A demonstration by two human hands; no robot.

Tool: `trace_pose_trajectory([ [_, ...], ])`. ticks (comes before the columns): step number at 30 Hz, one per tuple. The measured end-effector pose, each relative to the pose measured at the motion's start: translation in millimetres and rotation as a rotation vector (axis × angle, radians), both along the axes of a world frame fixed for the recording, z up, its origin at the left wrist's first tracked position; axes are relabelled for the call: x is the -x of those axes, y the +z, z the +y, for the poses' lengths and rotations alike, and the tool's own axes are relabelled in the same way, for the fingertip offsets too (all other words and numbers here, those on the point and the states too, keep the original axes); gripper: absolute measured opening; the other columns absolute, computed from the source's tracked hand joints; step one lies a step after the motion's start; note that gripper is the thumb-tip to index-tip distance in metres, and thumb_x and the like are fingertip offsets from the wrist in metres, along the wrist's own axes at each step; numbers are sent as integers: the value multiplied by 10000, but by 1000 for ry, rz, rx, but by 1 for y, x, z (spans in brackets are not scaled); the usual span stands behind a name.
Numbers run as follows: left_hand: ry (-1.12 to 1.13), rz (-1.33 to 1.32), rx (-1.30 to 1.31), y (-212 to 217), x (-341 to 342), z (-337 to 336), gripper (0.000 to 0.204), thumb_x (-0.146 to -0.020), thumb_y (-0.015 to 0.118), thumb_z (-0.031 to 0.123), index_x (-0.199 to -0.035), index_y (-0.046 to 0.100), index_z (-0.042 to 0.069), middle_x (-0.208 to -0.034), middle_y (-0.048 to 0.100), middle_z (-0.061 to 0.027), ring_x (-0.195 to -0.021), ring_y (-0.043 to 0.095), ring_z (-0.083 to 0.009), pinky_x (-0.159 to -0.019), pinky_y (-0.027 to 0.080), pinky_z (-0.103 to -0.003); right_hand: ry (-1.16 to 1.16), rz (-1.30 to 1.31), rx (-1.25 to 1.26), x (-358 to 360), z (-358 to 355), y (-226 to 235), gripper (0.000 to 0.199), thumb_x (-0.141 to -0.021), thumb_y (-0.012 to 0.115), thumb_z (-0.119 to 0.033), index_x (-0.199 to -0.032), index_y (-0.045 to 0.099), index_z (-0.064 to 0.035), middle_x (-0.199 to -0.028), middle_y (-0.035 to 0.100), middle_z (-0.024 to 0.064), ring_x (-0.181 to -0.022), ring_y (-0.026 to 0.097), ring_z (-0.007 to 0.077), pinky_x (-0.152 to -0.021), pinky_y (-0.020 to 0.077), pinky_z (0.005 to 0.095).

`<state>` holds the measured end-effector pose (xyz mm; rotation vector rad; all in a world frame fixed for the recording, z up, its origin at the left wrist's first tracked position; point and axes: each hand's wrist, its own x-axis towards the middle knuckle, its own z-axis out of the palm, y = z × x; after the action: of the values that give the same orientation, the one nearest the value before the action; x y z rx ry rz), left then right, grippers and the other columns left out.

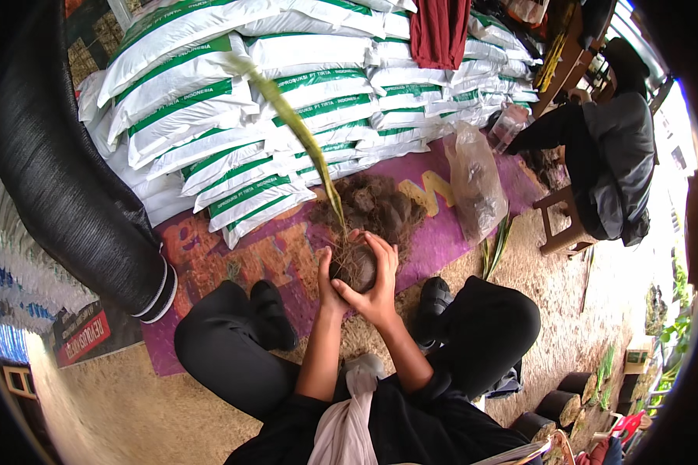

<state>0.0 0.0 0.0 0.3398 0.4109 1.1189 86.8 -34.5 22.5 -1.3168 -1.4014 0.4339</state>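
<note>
Left hand (330,284), right hand (380,296): gripping brown ball (362,265) with curled fingers, centre
Sacks (310,53): lettered on green, upper frame

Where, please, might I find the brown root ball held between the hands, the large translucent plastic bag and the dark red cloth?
Brown root ball (361,268): head view, on its rounded surface.
Large translucent plastic bag (477,184): head view, middle of its crumpled side.
Dark red cloth (440,35): head view, on its hanging folds.

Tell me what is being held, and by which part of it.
The left hand and right hand cup a brown, root-covered ball between them, by its opposite sides.
</note>
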Motion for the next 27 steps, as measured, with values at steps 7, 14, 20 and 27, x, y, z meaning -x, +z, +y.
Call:
trace_pose_trajectory([
  [7,-83,-25,75,-22,12,1,444,-861,536,339,-1148,558,1,-1076,615,-144,-962,619,-242,-847,511,-359,-95,-202,-161,2,-3,5,609,-678,739,-436,-1146,607,-70,-1370,434,193,-1319,339,392,-1078,163,583],
  [14,65,82,198,-7,5,4,415,-864,552,371,-1093,569,25,-1003,632,-118,-904,634,-236,-808,525,-367,-46,-185,27,0,0,16,544,-736,711,-366,-1178,593,-71,-1368,436,169,-1302,368,353,-1082,185,566],
  [20,33,-35,179,-11,6,2,362,-899,538,373,-1060,569,50,-940,643,-96,-827,646,-222,-735,547,-358,-55,-294,-31,8,0,14,517,-763,685,-367,-1180,585,-78,-1333,460,138,-1238,421,336,-1055,230,577],
  [27,41,105,166,-33,5,5,416,-938,470,445,-1080,553,63,-994,624,-100,-873,639,-220,-747,547,-359,-38,-361,15,1,0,20,534,-765,690,-414,-1187,591,-102,-1389,414,144,-1267,393,357,-1071,207,579],
])
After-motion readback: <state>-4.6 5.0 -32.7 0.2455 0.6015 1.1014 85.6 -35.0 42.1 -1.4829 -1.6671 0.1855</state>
